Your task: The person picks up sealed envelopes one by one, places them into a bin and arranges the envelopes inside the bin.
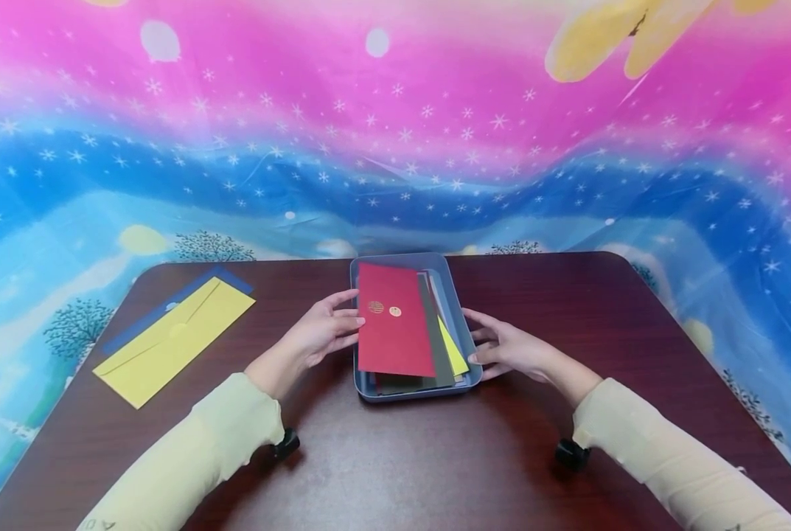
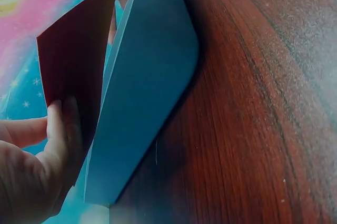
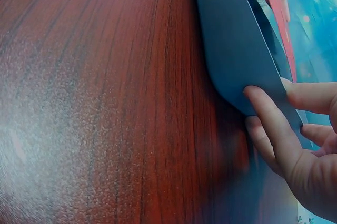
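Note:
A red envelope (image 1: 394, 321) with gold marks lies tilted over a grey-blue tray (image 1: 405, 394), its left edge raised. My left hand (image 1: 322, 328) pinches that left edge; in the left wrist view its fingers (image 2: 58, 129) lie against the envelope's dark underside. At the tray's right side, my right hand (image 1: 508, 348) grips the wall near the front corner, with fingers (image 3: 271, 119) on the outside. Under the red envelope, a dark grey-green envelope (image 1: 443, 354) and a yellow piece (image 1: 453, 350) show in the tray, partly hidden.
On the left of the brown table (image 1: 395, 472), a yellow envelope (image 1: 176, 343) overlaps a blue envelope (image 1: 169, 306). A patterned cloth (image 1: 395, 147) hangs behind the table's back edge, close to the tray.

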`<action>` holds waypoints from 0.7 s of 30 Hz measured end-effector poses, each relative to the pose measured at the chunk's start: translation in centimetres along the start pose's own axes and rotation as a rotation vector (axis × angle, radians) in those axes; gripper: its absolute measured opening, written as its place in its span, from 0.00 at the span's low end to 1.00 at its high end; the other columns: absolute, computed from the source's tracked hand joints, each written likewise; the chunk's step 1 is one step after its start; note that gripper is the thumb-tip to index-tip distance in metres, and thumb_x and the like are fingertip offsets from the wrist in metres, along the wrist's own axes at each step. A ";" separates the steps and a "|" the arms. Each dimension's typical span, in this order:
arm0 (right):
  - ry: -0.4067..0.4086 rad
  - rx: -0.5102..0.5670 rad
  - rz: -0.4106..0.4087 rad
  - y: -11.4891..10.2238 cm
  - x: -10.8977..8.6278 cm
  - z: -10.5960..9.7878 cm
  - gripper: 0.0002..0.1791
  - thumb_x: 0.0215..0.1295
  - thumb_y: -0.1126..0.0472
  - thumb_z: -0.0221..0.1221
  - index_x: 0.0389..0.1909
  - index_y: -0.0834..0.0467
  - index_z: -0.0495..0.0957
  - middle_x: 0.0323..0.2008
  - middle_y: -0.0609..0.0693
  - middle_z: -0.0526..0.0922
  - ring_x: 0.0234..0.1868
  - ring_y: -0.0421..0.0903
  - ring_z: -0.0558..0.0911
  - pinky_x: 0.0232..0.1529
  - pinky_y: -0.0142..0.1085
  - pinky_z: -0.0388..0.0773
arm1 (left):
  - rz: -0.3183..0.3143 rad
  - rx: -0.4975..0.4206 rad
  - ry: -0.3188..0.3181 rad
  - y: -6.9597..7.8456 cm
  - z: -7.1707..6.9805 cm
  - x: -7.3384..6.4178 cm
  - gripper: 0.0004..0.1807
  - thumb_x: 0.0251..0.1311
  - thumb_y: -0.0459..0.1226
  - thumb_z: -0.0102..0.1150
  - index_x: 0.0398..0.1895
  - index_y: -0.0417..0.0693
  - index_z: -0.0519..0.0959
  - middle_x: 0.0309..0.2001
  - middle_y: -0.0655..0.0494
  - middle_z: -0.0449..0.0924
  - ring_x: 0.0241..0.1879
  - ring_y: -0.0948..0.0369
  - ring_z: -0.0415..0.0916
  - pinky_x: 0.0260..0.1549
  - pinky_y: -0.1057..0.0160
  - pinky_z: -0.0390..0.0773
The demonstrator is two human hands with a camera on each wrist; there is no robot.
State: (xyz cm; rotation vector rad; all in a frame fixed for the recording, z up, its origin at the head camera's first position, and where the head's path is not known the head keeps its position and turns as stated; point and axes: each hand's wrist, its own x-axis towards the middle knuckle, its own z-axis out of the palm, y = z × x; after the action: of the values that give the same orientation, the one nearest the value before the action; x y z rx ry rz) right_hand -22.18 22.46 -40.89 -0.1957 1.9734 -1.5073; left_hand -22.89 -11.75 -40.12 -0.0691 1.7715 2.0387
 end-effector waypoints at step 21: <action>-0.002 0.010 -0.006 0.1 0.0 0.0 0.51 0.70 0.73 0.61 0.84 0.54 0.39 0.71 0.74 0.56 0.54 0.56 0.82 0.48 0.51 0.84 | -0.113 -0.011 -0.044 0.1 1.4 -0.3 0.32 0.79 0.34 0.43 0.83 0.47 0.51 0.75 0.37 0.57 0.67 0.36 0.67 0.62 0.49 0.72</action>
State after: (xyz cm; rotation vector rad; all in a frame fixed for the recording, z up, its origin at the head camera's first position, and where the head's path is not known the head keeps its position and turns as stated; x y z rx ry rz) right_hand -22.13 22.50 -41.00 -0.1987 1.9651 -1.5201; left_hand -22.33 -10.54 -39.65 -0.1235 1.6909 1.9548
